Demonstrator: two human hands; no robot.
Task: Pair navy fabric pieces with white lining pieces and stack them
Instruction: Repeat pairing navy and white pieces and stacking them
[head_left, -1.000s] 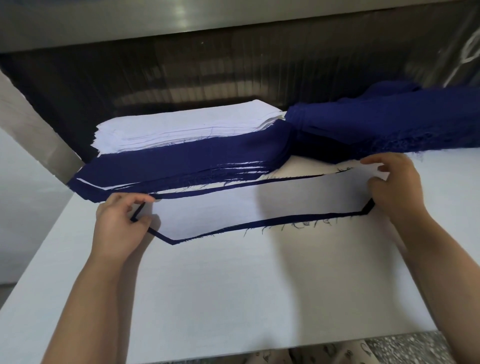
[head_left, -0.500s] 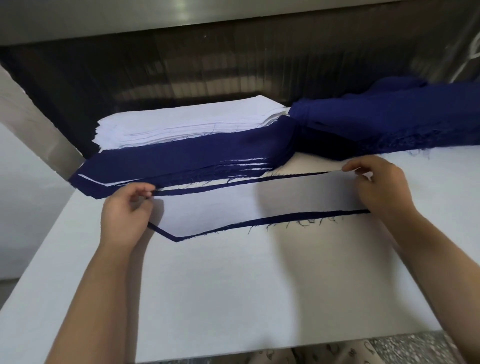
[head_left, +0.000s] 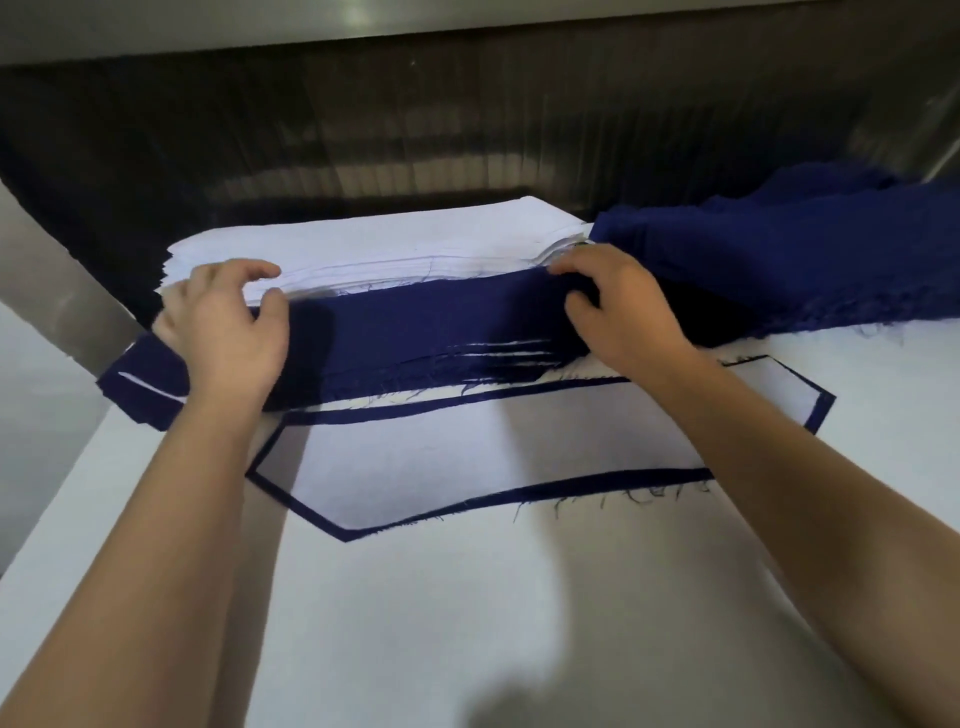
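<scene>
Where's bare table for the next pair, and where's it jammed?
Free: the near table between the paired piece and the front edge; also the strip right of that piece, below the loose navy heap. Crowded: the far side, white lining stack, navy stack, left hand and right hand on them.

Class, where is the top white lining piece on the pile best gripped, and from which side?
Likely at both short ends, from the near side: the top white lining piece is long and limp, its near edge exposed above the navy stack.
</scene>
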